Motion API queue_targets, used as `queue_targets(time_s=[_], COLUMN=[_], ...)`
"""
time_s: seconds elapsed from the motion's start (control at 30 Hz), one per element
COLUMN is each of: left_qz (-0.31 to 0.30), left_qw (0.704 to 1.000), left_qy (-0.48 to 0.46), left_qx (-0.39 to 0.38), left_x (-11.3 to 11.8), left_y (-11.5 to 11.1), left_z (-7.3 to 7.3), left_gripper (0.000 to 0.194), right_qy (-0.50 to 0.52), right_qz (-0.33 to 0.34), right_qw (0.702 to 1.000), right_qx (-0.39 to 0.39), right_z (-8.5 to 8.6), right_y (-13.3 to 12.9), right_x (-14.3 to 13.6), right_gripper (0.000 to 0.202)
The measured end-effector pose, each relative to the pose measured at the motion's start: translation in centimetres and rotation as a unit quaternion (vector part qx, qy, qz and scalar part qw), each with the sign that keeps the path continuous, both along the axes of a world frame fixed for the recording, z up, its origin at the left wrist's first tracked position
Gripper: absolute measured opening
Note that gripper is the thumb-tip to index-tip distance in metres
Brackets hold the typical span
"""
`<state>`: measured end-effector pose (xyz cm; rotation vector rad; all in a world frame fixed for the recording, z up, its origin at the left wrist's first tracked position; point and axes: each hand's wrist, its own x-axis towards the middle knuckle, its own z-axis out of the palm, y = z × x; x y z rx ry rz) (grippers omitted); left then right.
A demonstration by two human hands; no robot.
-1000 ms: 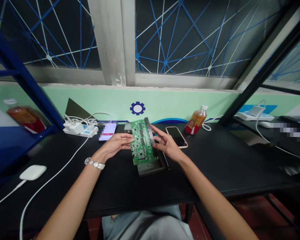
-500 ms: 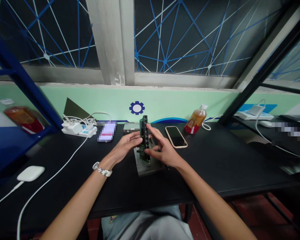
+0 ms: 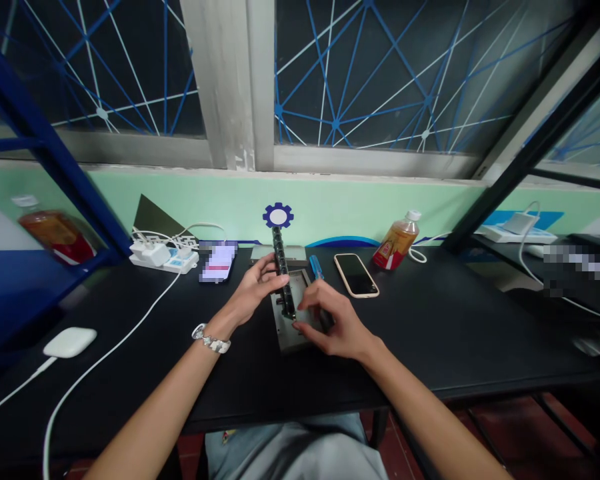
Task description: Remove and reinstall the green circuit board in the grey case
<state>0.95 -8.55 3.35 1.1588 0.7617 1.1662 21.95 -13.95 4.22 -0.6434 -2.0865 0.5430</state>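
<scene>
My left hand (image 3: 253,290) grips a circuit board (image 3: 284,283) with a row of black ports, fingers behind it and thumb on its near face. The board stands on edge, tilted, above a grey metal case (image 3: 293,343) lying on the desk. At the board's lower end, my right hand (image 3: 337,323) is curled, thumb and forefinger apart with nothing visible between them. Whether a fingertip touches the board I cannot tell. Behind the case lies another grey metal piece (image 3: 296,253). A blue tool handle (image 3: 316,267) shows beyond my right hand.
On the black desk (image 3: 430,333) a phone (image 3: 357,275) and a drink bottle (image 3: 397,241) stand to the right. A second phone (image 3: 219,262), a white power strip (image 3: 167,259), and a white case (image 3: 70,343) with cables lie left. Shelf posts rise on both sides.
My right hand has come off the board's port face and moved down to its lower end. The board has turned and leans more to the left. The blue handle has come into view.
</scene>
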Motion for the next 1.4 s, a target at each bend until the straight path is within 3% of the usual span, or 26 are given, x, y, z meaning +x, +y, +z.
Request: queue_targets(time_s=[0.2,0.53,0.73,0.97,1.13,1.4], left_qz=[0.010,-0.007,-0.015,-0.011,-0.018,-0.022], left_qw=[1.000,1.000,1.000,1.000,1.000,1.000], left_qy=[-0.001,0.011,0.004,-0.004,-0.008,-0.007], left_qx=[0.000,0.005,0.014,0.017,0.021,0.016], left_x=[0.3,0.8,0.7,0.6,0.6,0.4], left_y=[-0.1,-0.3,-0.4,-0.3,-0.2,-0.3], left_z=[-0.3,-0.6,-0.4,-0.3,-0.4,-0.5], left_gripper=[0.074,0.078,0.074,0.076,0.076,0.081], right_qy=[-0.039,-0.028,-0.056,-0.112,-0.099,-0.120], right_qz=[0.003,0.031,0.004,0.002,-0.021,0.003], right_qw=[0.999,0.999,0.996,0.989,0.988,0.984], right_qx=[0.011,0.017,0.075,0.097,0.114,0.128], right_z=[-1.1,-0.7,-0.8,-0.9,-0.9,-0.7], right_y=[-1.0,-1.0,-1.0,-1.4,-1.4,-1.6], right_x=[-0.2,0.1,0.1,0.1,0.0,-0.2], right_gripper=[0.011,0.007,0.007,0.007,0.007,0.006])
